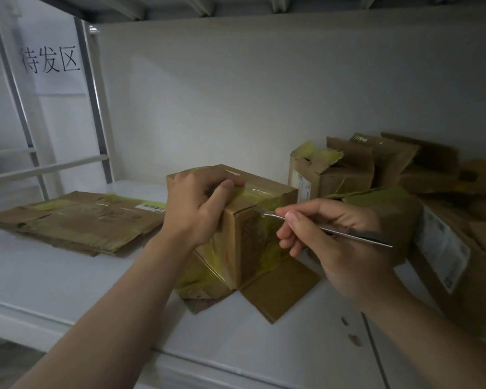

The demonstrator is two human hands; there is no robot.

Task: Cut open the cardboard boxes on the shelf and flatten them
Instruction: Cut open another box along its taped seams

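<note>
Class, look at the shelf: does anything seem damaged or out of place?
Behind the right hand, the brown cardboard box with yellow tape has a torn, ragged top. On the white shelf, front right, lie small brown scraps.

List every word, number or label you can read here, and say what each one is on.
"待发区": handwritten on the white paper sign at upper left.
Barcode label on the flattened cardboard: too small to read.
Small label on the rear box: blurred.
Large label on the right-hand box: blurred.
</note>
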